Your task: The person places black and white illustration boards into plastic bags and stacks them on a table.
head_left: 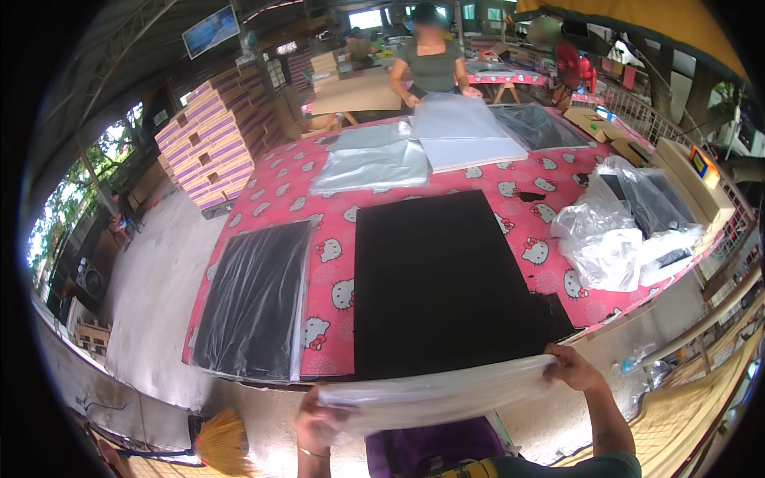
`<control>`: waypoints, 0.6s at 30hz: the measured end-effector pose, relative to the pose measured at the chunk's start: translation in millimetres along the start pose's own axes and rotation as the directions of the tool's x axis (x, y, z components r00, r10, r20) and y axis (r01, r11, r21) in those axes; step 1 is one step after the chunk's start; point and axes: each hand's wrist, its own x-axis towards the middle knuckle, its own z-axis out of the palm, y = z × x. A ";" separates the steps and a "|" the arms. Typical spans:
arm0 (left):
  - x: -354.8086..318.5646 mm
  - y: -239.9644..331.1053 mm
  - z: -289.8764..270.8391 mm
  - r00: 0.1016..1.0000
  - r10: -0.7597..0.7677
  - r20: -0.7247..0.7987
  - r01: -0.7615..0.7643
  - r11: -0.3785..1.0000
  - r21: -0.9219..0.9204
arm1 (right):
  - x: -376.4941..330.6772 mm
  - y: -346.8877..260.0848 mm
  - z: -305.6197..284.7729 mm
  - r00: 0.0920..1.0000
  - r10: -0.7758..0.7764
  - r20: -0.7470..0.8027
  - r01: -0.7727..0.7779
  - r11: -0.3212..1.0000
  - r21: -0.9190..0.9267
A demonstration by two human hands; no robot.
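Observation:
A clear plastic bag (446, 393) stretches between my hands just past the table's near edge. My left hand (320, 418) grips its left end, somewhat blurred. My right hand (570, 368) pinches the right end. Right beyond the bag lies a large black sheet (430, 279), flat on the table. To its left rests a stack of black sheets in clear plastic (253, 299). Crumpled clear plastic bags (602, 235) are heaped at the right of the table.
The table (328, 275) has a pink patterned cover. Across it a person (430, 64) handles plastic-covered white sheets (470, 147). Folded plastic (370, 163) lies to their left. Stacked cartons (215, 139) stand left, a cardboard box (693, 183) right. A broom (221, 442) is at lower left.

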 end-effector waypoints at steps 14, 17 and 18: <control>-8.3 -78.8 -9.5 0.929 0.231 -0.290 -0.004 0.788 0.615 | -11.4 41.3 53.8 0.833 -0.180 -0.523 0.119 0.982 -0.148; -6.0 -77.5 -10.7 0.925 0.247 -0.290 -0.024 0.798 0.603 | -9.6 43.1 55.0 0.858 -0.155 -0.490 0.098 0.985 -0.139; -6.0 -77.2 -12.1 0.929 0.230 -0.291 -0.020 0.815 0.579 | -10.4 39.5 58.4 0.829 -0.148 -0.539 0.111 0.989 -0.101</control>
